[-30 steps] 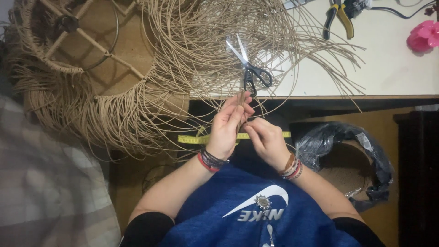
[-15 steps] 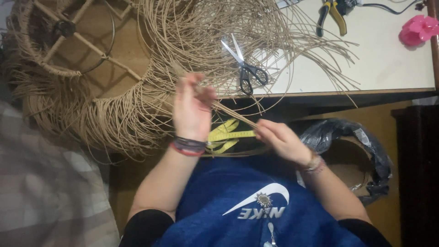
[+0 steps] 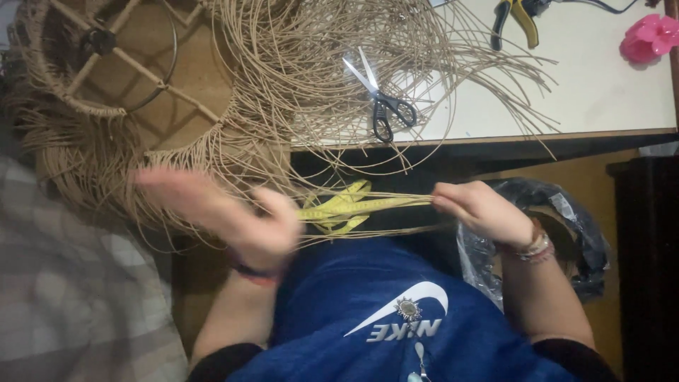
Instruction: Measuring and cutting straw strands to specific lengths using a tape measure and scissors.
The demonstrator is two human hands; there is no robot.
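Note:
A half-woven rattan basket with many loose tan strands lies over the table edge and my lap. My right hand pinches the ends of a few thin strands pulled taut across my lap. My left hand is blurred with motion, fingers spread, against those same strands close to the basket's edge; its grip is unclear. A yellow tape measure hangs bunched between my hands.
Scissors lie half open on the white table among the strands. Yellow-handled pliers and a pink flower-shaped object sit at the far edge. A black plastic bag lines a container right of my lap.
My hands have drawn apart: the left swept left towards the basket, the right moved right, pulling the strands taut. The camera view shifted slightly.

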